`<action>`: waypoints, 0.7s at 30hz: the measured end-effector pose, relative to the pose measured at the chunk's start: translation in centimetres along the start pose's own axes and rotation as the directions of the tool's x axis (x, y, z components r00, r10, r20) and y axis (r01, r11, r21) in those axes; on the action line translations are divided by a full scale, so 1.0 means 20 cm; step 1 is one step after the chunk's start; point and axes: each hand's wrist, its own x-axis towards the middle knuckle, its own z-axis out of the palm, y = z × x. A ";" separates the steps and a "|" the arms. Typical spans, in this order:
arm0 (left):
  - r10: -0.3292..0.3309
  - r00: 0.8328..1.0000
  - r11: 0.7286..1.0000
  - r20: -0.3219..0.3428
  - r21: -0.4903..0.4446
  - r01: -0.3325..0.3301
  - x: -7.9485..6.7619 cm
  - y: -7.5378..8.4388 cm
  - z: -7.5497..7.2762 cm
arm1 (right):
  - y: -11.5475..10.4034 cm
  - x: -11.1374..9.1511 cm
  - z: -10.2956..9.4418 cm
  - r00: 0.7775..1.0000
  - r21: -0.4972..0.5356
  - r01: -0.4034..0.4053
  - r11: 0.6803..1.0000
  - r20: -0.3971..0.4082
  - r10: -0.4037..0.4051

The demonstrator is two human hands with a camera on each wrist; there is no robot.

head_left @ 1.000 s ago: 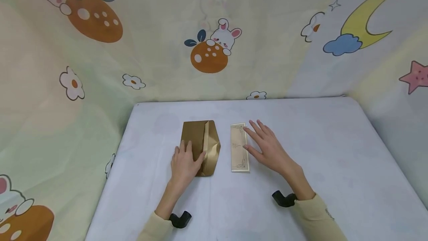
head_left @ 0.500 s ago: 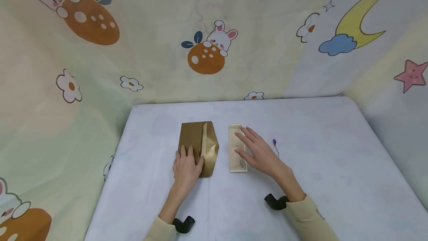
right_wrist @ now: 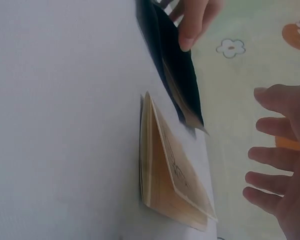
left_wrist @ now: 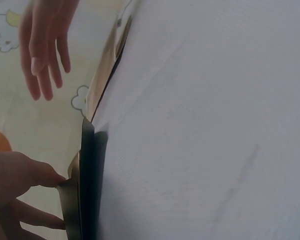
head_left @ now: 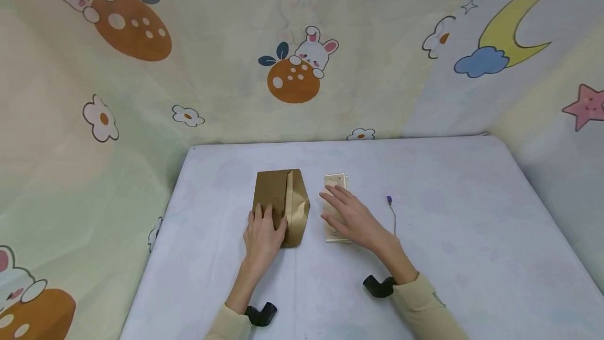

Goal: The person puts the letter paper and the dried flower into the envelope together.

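A gold envelope lies on the white table, its pointed flap spread out to the right. My left hand rests on its lower part, fingers nearly straight; the left wrist view shows the thumb and fingers touching the envelope. To the right is a folded cream card with printed ornaments, partly hidden in the head view. Over it hovers my right hand, fingers spread and holding nothing. In the right wrist view the right hand is apart from the card, whose top leaf stands slightly raised.
A small purple dried flower on a thin stem lies right of the card, its lower end by my right forearm. Black curved wrist mounts stick out at both sleeves. A patterned curtain hangs behind the table.
My right hand has moved left, from the card's right edge to above it. The flower, hidden one second ago, now shows. My left hand has stayed on the envelope, shifting slightly.
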 end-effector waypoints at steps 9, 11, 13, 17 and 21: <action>-0.019 1.000 1.000 0.007 -0.007 0.020 -0.01 0.00 -0.01 | -0.08 0.06 0.09 0.995 0.035 0.095 0.995 0.019 -0.096; -0.019 1.000 1.000 0.006 0.001 0.019 -0.01 0.00 -0.01 | -0.09 0.08 0.11 0.995 0.044 0.089 0.995 0.046 -0.091; -0.015 1.000 1.000 0.006 0.006 0.015 0.00 0.00 0.00 | -0.11 0.10 0.12 0.994 0.041 0.087 0.995 0.069 -0.090; -0.004 1.000 1.000 0.002 0.006 0.004 -0.01 0.01 0.00 | -0.13 0.15 0.16 0.989 0.016 0.089 0.996 0.114 -0.090; -0.010 1.000 1.000 0.008 -0.004 0.010 -0.01 0.01 -0.01 | -0.14 0.18 0.21 0.983 0.009 0.090 0.996 0.162 -0.090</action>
